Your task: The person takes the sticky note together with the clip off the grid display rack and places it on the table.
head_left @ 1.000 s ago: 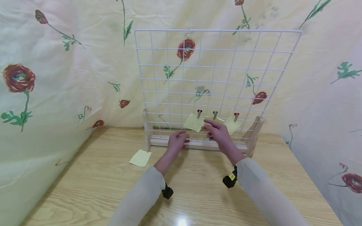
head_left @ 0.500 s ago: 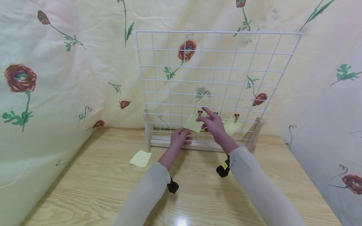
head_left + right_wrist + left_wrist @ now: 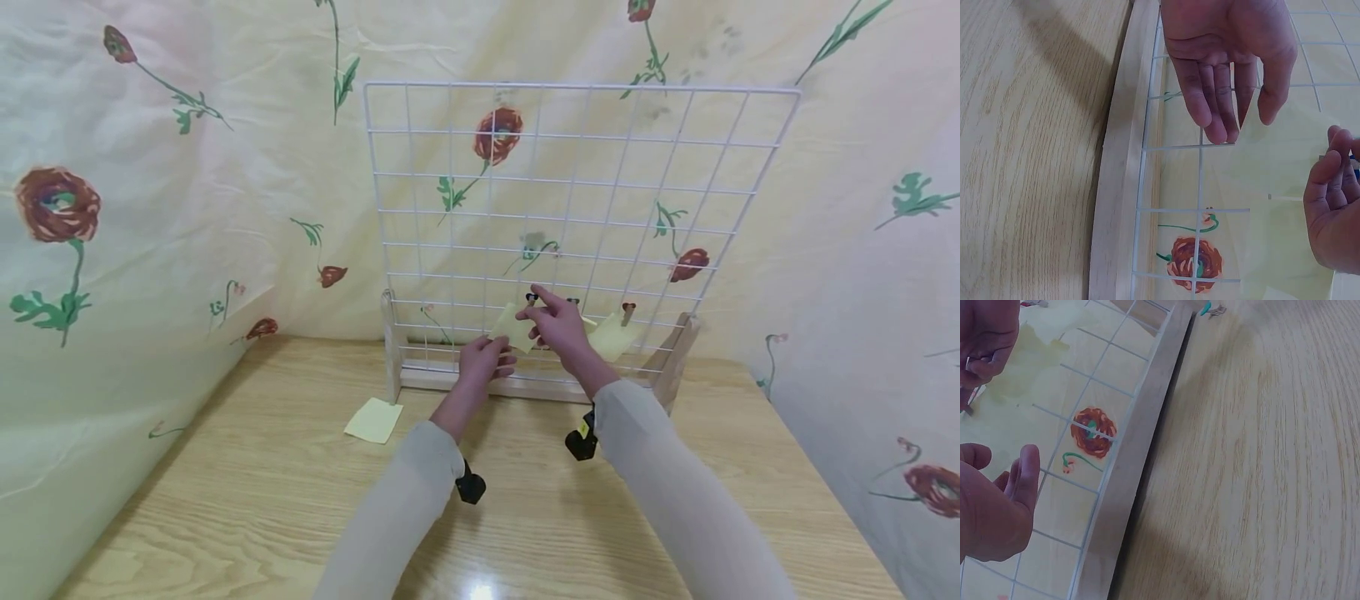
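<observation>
A pale yellow sticky note (image 3: pixel 514 327) hangs low on the white wire grid (image 3: pixel 600 179), under a small wooden clothespin (image 3: pixel 532 297) with a dark heart-like ornament. My left hand (image 3: pixel 482 360) pinches the note's lower left edge between thumb and index finger, its other fingers loosely bent. At the note's top, my right hand (image 3: pixel 562 327) has thumb and index finger around the clothespin. In the right wrist view the note (image 3: pixel 1275 165) spans between the left hand (image 3: pixel 1229 56) and the right hand (image 3: pixel 1338 206); a bit of blue shows behind the right fingers.
Another yellow note (image 3: pixel 612 337) hangs to the right under a red-topped clothespin (image 3: pixel 628 308). A further clipped note is mostly hidden behind the right hand. A loose note (image 3: pixel 373 420) lies on the wooden table (image 3: pixel 225 500), left of the grid's wooden base (image 3: pixel 431 378). Flowered cloth surrounds the back and sides.
The right hand has moved left and up from the note's right side to the clothespin. The left hand has shifted slightly right and up to the note's lower left edge.
</observation>
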A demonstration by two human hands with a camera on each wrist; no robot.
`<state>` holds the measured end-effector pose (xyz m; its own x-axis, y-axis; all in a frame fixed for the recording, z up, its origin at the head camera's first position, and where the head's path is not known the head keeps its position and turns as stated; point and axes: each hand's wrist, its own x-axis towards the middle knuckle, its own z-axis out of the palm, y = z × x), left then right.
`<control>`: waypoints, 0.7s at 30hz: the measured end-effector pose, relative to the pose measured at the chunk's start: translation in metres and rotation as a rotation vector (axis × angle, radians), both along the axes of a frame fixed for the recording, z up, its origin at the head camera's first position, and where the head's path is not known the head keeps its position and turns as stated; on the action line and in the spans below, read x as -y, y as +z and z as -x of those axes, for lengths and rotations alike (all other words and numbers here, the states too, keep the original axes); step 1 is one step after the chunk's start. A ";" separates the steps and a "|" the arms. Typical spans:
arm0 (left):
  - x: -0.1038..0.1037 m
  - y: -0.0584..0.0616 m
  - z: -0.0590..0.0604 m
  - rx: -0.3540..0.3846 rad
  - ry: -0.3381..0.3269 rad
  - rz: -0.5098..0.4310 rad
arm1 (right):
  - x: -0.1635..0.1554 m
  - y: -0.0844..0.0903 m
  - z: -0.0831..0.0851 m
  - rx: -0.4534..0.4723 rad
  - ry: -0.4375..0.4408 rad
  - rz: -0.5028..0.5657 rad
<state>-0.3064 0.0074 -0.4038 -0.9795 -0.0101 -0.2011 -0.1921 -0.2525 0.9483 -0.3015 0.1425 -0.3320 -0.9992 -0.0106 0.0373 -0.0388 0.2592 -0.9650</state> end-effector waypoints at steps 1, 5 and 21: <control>0.000 0.000 0.000 -0.001 0.000 -0.002 | 0.001 0.000 0.000 -0.002 -0.012 0.002; 0.000 -0.002 0.002 -0.002 -0.003 -0.014 | 0.003 0.000 0.001 -0.011 -0.045 0.006; 0.000 -0.003 0.001 -0.013 -0.002 -0.006 | 0.002 -0.001 0.002 -0.047 -0.048 0.007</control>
